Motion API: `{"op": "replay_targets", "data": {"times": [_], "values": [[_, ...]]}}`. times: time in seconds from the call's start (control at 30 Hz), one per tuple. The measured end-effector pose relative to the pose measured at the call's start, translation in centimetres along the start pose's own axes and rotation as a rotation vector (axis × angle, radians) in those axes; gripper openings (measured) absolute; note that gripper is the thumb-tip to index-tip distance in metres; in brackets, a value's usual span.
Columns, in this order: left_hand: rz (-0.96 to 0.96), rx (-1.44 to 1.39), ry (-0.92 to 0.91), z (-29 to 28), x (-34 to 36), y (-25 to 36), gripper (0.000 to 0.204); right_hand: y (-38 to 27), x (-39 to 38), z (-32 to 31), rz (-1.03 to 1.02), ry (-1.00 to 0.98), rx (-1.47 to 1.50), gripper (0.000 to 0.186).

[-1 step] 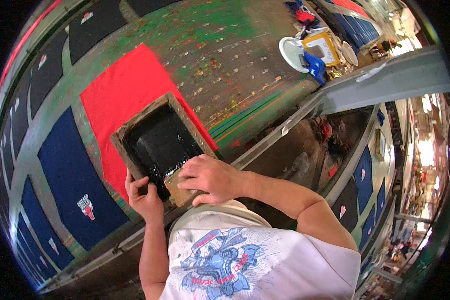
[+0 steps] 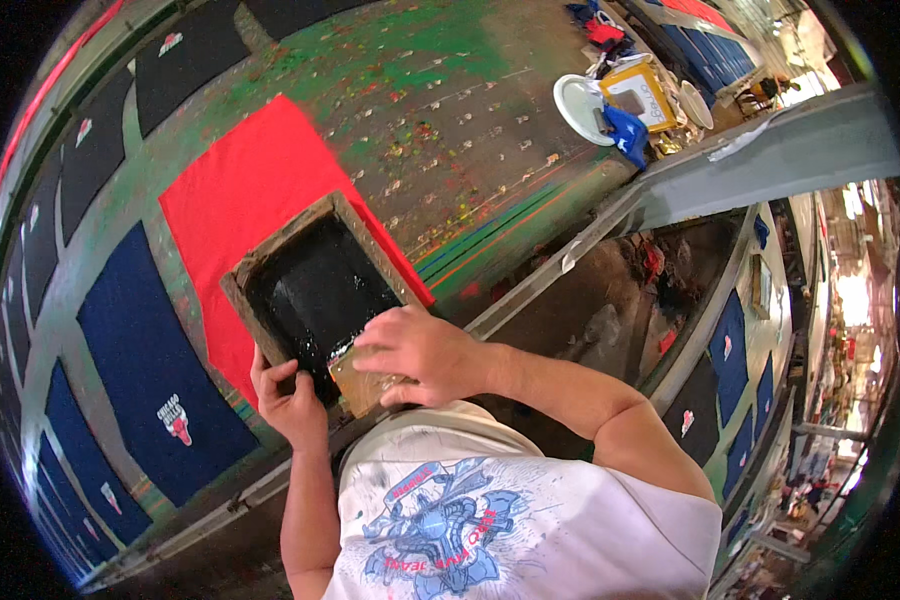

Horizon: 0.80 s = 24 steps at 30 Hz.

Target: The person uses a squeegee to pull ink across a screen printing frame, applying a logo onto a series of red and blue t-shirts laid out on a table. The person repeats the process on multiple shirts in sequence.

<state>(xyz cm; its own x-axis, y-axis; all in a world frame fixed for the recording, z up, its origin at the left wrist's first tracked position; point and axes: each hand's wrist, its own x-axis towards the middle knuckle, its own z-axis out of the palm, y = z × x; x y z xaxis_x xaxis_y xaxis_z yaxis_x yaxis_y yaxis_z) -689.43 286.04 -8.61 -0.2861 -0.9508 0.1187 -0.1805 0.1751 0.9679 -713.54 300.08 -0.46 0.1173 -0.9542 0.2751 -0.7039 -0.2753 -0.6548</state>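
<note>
A wooden-rimmed screen printing frame [image 2: 362, 228] with black ink over its mesh lies tilted on a red cloth piece [image 2: 240, 170]. My left hand [image 2: 292, 402] is closed on the frame's near left corner, thumb and fingers at the rim. My right hand [image 2: 415, 358] grips a wooden squeegee [image 2: 358, 388], held inside the frame's near end. Wet ink glistens along the squeegee's far side. Its lower edge is hidden in the frame.
Navy cloth pieces [image 2: 150, 360] with a printed emblem lie left on the paint-stained table [image 2: 450, 120]; black ones [image 2: 190, 70] lie farther back. A white oval lid or tray [image 2: 578, 108], blue cloth [image 2: 625, 135] and yellow frame [image 2: 655, 85] sit far right. A grey metal beam [image 2: 770, 150] crosses at right.
My right hand has tilted the squeegee slightly, so more of its wooden face shows. My left hand stays at the frame's corner.
</note>
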Motion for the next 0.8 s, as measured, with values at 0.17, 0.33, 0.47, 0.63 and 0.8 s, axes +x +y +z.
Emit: {"op": "replay_targets", "data": {"times": [0.17, 0.33, 0.47, 0.63, 0.8], "values": [[0.08, -0.083, 0.034, 0.1, -0.9, 1.2, 0.025, 1.5, -1.1, -1.1, 0.259, 0.372, -0.029, 0.054], [0.199, -0.202, 0.005, 0.4, 0.3, 4.0, 0.032, 3.6, -2.4, -1.7, 0.432, 0.578, 0.128, 0.049], [0.15, -0.171, 0.134, -3.4, 1.3, 5.1, 0.035, 3.5, -3.5, -1.7, 0.512, 0.625, 0.284, 0.048], [0.131, -0.217, 0.354, -12.7, 1.9, 4.2, 0.036, 2.8, -4.8, -1.4, 0.503, 0.588, 0.203, 0.044], [0.049, -0.05, 0.632, -20.6, 1.3, 4.3, 0.038, 0.8, -5.7, -0.6, 0.464, 0.586, 0.115, 0.042]]}}
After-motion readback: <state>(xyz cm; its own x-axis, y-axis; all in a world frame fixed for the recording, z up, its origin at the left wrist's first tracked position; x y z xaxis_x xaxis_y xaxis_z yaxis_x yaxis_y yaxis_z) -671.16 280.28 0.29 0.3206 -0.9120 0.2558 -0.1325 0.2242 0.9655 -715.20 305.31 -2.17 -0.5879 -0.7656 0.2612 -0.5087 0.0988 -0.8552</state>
